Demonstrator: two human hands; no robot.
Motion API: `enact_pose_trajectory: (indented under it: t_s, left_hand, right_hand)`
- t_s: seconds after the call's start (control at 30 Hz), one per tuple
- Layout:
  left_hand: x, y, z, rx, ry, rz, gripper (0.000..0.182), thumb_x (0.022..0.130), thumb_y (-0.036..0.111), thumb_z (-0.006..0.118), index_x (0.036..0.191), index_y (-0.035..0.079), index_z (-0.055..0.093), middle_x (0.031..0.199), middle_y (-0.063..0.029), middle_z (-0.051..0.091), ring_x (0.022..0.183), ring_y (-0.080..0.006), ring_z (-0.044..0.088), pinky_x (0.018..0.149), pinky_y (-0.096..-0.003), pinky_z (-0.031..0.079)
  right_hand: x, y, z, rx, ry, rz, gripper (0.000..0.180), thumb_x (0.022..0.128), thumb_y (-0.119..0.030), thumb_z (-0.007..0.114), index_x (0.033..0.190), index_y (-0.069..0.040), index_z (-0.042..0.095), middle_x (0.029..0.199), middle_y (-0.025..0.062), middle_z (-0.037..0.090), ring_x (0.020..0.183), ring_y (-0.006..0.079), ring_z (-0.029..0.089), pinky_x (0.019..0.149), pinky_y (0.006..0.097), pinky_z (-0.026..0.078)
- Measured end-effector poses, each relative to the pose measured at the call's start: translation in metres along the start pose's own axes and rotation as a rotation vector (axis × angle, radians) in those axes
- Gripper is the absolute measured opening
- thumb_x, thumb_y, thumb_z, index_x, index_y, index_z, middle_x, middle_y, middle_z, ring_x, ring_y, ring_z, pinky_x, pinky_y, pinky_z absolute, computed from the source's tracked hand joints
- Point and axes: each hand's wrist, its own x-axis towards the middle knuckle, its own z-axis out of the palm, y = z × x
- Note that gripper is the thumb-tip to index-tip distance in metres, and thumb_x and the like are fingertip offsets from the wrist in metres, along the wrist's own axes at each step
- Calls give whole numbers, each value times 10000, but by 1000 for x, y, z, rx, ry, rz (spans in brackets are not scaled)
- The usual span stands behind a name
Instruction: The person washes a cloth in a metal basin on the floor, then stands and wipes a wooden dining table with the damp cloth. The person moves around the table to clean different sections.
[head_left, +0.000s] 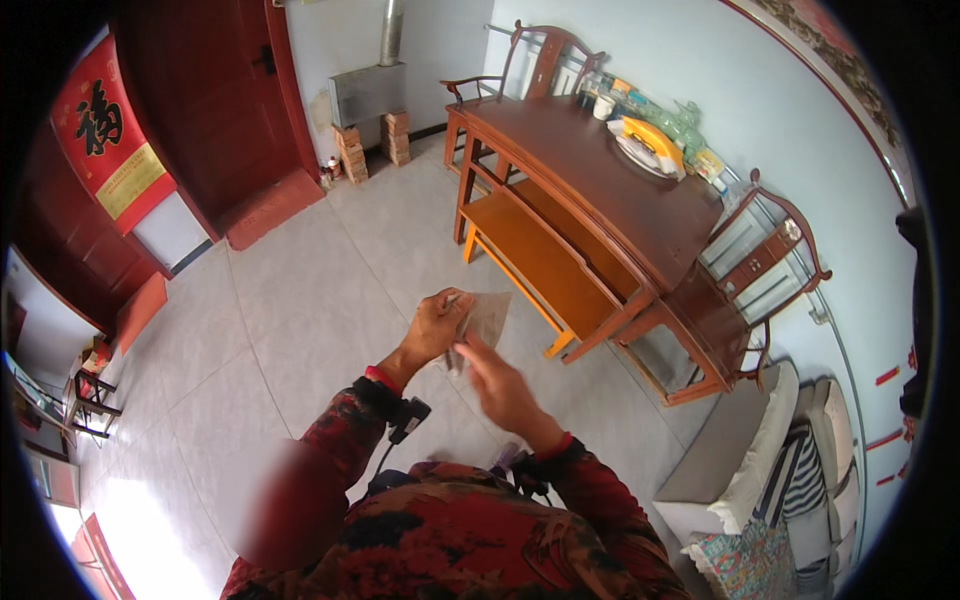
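My left hand (437, 324) grips a thin grey-brown cloth (489, 313) in front of my body, above the tiled floor. One flat corner of the cloth sticks out to the right of the fist, and a crumpled part hangs below. Slightly blurred, my right hand (501, 386) reaches up from below, its fingertips against or just beside the lower edge of the cloth. Whether those fingers pinch it is hard to make out. Both wrists wear dark bands, and a small black device (409, 420) with a cable sits at the left one.
Ahead to the right stands a dark wooden table (555, 142), with an orange-brown bench (536, 255) under its front and a wooden armchair (750, 277) at its right end. A grey sofa (720, 457) is at lower right. Brick stacks (351, 154) support a metal box (367, 94).
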Motion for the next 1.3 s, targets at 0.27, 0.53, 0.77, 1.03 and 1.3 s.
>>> enact_pose_trajectory:
  t_s: [0.27, 0.53, 0.77, 1.03, 1.3]
  left_hand:
    - [31, 64, -20, -38, -562, 24, 297, 992, 330, 571, 1001, 51, 674, 802, 46, 601, 732, -54, 499, 665, -242, 447]
    - [61, 39, 30, 247, -283, -88, 279, 985, 288, 577, 1029, 27, 666, 897, -11, 647, 871, -93, 553, 799, -289, 480]
    - [53, -33, 91, 200, -274, -138, 371, 1021, 372, 472, 1054, 37, 631, 930, -68, 634, 905, -149, 556, 862, -314, 452]
    - [60, -55, 148, 134, -299, -109, 511, 843, 462, 707, 1109, 36, 608, 1038, -126, 651, 958, -211, 606, 835, -358, 490]
    - [129, -65, 173, 231, -554, -321, 361, 847, 368, 716, 1003, 46, 673, 873, -55, 692, 827, -146, 652, 733, -285, 520]
  right_hand:
    - [72, 66, -126, 92, -140, -92, 667, 796, -321, 780, 1327, -41, 489, 1328, 150, 497, 1227, 290, 489, 949, 399, 458]
    - [75, 105, -142, 118, -316, 91, 297, 877, -260, 700, 918, -16, 535, 745, 193, 599, 622, 338, 574, 574, 391, 462]
    - [41, 150, -168, -40, -365, 67, 317, 840, -286, 718, 903, 3, 602, 727, 206, 612, 636, 359, 607, 564, 404, 465]
    - [17, 179, -216, 71, -446, 239, 291, 840, -252, 723, 812, 18, 621, 619, 119, 543, 536, 157, 471, 504, 309, 397]
    - [-5, 235, -252, 74, -406, 352, 388, 831, -323, 705, 1015, 15, 658, 837, 151, 684, 754, 224, 649, 681, 350, 494]
